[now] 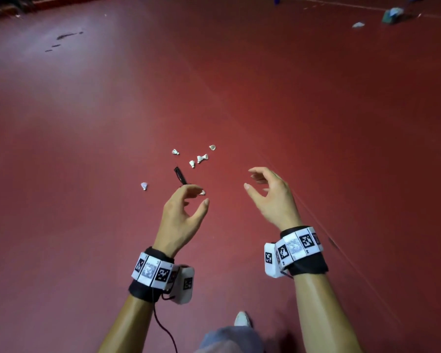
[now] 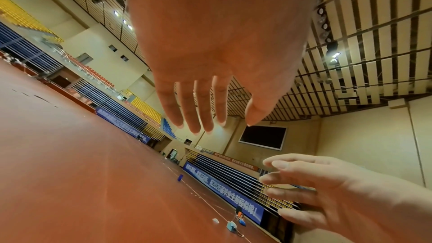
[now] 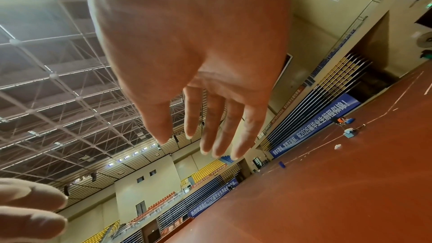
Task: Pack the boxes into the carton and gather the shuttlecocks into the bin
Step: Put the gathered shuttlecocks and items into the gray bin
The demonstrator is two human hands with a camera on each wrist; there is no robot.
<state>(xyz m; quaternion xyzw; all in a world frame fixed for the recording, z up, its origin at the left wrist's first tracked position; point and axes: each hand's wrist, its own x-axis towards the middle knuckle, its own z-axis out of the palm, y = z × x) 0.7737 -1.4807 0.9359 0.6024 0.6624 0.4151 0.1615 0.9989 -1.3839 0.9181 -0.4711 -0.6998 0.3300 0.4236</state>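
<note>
Several white shuttlecocks lie scattered on the red court floor ahead of me: one at the left [image 1: 144,186], one farther off [image 1: 175,152], a pair close together [image 1: 202,158] and one at the far right [image 1: 212,147]. Another shuttlecock [image 1: 202,192] peeks out just behind my left fingers. My left hand [image 1: 196,197] hovers above the floor with loosely bent fingers, holding nothing. My right hand [image 1: 250,178] is raised beside it, fingers relaxed and empty. In the wrist views both the left hand [image 2: 210,125] and the right hand [image 3: 198,145] show straight, spread fingers. No carton or bin shows near me.
A small black object [image 1: 180,175] lies on the floor among the shuttlecocks. Far off at the top right sit a teal container [image 1: 392,15] and a white scrap [image 1: 358,24]. My shoe [image 1: 242,319] is at the bottom. Blue banners and folded stands line the hall's edge.
</note>
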